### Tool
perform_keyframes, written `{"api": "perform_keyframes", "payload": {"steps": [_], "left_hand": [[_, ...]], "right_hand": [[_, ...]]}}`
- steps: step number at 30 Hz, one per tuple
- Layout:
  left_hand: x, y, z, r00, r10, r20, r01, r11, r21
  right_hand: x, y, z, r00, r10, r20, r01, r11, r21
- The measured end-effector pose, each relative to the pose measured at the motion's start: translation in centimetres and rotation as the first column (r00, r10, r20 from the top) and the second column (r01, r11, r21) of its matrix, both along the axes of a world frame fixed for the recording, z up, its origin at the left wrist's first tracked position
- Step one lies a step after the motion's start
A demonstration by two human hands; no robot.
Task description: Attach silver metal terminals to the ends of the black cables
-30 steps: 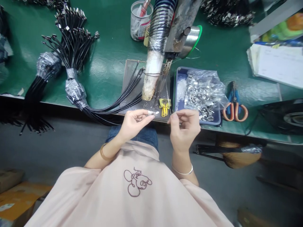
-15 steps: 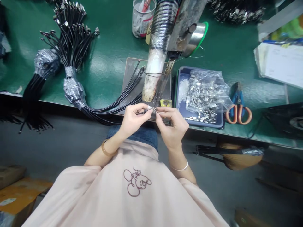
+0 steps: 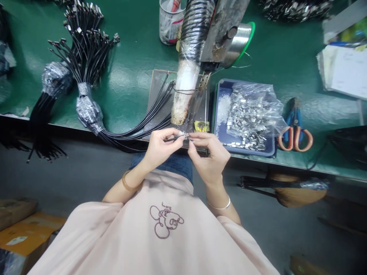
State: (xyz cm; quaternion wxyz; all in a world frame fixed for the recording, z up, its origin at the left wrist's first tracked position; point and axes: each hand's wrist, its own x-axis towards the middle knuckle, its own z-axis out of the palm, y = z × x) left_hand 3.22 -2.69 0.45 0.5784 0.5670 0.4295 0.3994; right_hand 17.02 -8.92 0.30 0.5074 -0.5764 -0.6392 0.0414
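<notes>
My left hand pinches a thin black cable close to its end. Fingertip to fingertip with it, my right hand is closed on a tiny metal piece at the cable's tip; its exact kind is too small to make out. Both hands are just in front of the bench edge, below the stained white nozzle of a wrapped duct. More black cables run from a plastic-wrapped bundle to the dark board behind my left hand.
Right of the board, a blue tray holds a plastic bag of small metal connector shells. Orange-handled pliers lie beside it. A solder wire spool hangs by a metal bracket. A cup with tools stands behind.
The hands stay nearly in place, still joined at the cable's tip, with small finger shifts. The view has shifted slightly, moving the tray and pliers a little to the right.
</notes>
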Motion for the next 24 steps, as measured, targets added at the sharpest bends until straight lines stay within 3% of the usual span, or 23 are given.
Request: {"api": "perform_keyframes", "payload": {"steps": [8,11,13,15,17,18,20,22,24], "left_hand": [[-0.2,0.0,0.3,0.996,-0.023,-0.081,0.030,0.996,0.086],[-0.7,-0.3,0.2,0.978,-0.170,-0.118,0.189,0.968,0.168],[-1.2,-0.5,0.0,0.962,-0.243,-0.122,0.267,0.933,0.240],[-1.7,-0.4,-0.3,0.976,-0.170,-0.138,0.208,0.917,0.339],[-2.3,-0.1,-0.8,0.978,0.025,-0.208,0.080,0.873,0.480],[-2.5,0.2,-1.0,0.954,0.135,-0.269,0.040,0.830,0.557],[-2.9,1.0,-1.6,0.856,0.311,-0.414,0.055,0.741,0.669],[-2.9,2.1,-2.2,0.751,0.377,-0.542,0.132,0.719,0.682],[-2.8,3.3,-2.6,0.713,0.372,-0.594,0.179,0.723,0.667]], "right_hand": [[0.1,0.2,0.3,1.000,0.018,-0.016,-0.018,0.999,-0.036],[0.5,-0.7,0.9,0.998,0.011,-0.057,-0.017,0.995,-0.098],[1.1,-1.6,1.4,0.993,-0.072,-0.089,0.066,0.995,-0.070],[1.9,-2.5,2.1,0.970,-0.216,-0.114,0.226,0.971,0.084],[3.2,-3.0,2.9,0.926,-0.346,-0.152,0.374,0.899,0.228],[4.1,-3.1,3.2,0.910,-0.384,-0.160,0.412,0.883,0.226],[6.4,-2.9,3.6,0.900,-0.426,-0.094,0.432,0.900,0.059],[9.3,-2.3,3.5,0.918,-0.387,0.090,0.397,0.905,-0.153],[12.1,-1.5,2.9,0.918,-0.332,0.217,0.386,0.874,-0.295]]}}
